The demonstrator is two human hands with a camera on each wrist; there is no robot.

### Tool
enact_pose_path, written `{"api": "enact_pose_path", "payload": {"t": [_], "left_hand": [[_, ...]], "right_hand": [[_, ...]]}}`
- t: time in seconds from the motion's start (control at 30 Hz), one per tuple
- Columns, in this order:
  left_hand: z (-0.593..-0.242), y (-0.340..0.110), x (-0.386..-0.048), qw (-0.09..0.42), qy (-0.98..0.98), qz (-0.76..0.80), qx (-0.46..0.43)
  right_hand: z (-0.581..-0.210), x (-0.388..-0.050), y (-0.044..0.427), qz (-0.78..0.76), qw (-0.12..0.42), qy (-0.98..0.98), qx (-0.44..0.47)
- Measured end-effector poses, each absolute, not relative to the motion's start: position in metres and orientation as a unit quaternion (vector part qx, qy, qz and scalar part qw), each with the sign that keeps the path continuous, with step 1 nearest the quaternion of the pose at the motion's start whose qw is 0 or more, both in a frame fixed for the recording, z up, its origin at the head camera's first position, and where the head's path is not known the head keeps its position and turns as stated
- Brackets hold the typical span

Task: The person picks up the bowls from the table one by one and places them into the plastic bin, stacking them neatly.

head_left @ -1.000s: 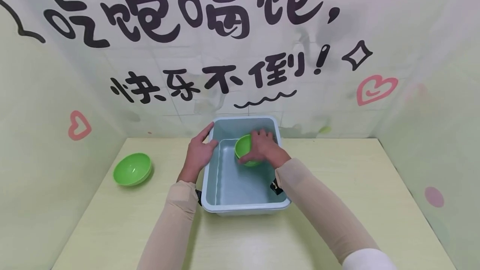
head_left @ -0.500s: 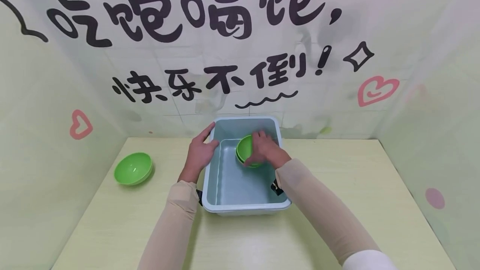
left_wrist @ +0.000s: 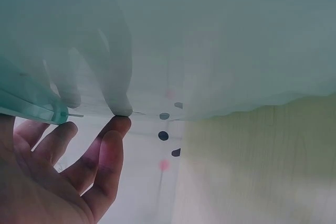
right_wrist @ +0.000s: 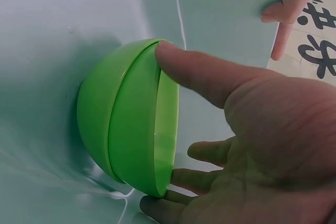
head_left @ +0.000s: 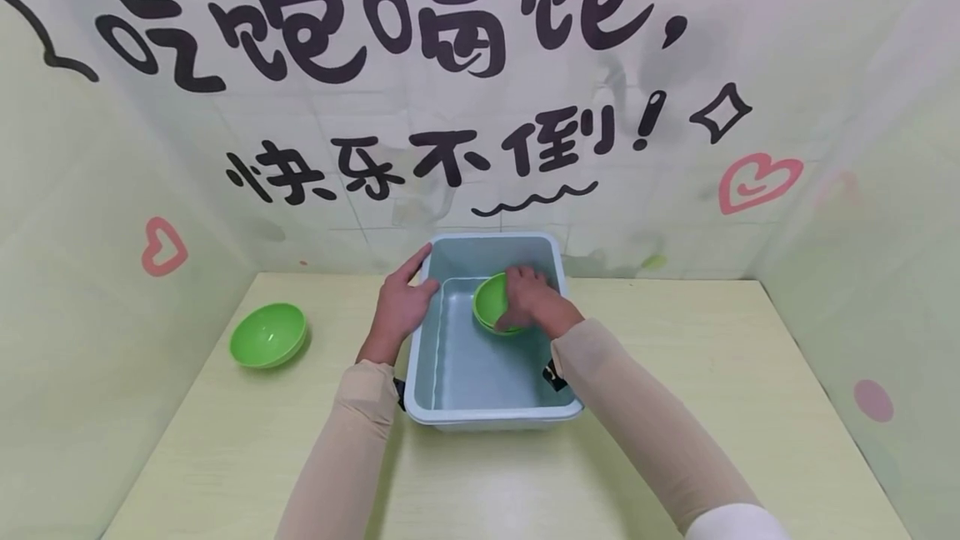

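A light blue plastic basin stands on the table near the back wall. Two green bowls are nested inside it towards the back right, the upper bowl sitting slightly askew in the lower bowl. My right hand reaches in and holds the upper bowl, thumb at one side of its rim and fingertips at the opposite side. At the basin's left rim, my left hand grips the wall, the thumb over the rim and the fingertips against the outside. The right hand partly covers the bowls in the head view.
Another green bowl rests upright on the pale wooden table, left of the basin. A printed curtain-like wall with black characters closes off the back, and similar pale panels flank both sides.
The dark gap between the two nested bowls has narrowed as the right hand lowers the upper one slightly. The left hand and basin stay in place, with a slight camera shift.
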State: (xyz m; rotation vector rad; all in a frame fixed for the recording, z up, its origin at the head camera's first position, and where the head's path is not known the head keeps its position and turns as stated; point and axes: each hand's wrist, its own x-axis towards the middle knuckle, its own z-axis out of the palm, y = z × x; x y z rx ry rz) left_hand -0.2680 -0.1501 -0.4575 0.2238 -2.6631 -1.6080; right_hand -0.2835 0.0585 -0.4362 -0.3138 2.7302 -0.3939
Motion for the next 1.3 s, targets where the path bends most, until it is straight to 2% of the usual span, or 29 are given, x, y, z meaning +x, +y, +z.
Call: {"api": "enact_pose_path", "payload": {"t": [0.67, 1.3], "left_hand": [[-0.4581, -0.1502, -0.2684, 0.01, -0.856, -0.511, 0.073], [-0.4553, -0.1521, -0.2675, 0.015, -0.88, -0.472, 0.052]], "right_hand": [[-0.4345, -0.2837, 0.0579, -0.117, 0.202, 0.967, -0.102], [-0.4346, -0.2834, 0.0572, -0.101, 0.194, 0.97, -0.104]]}}
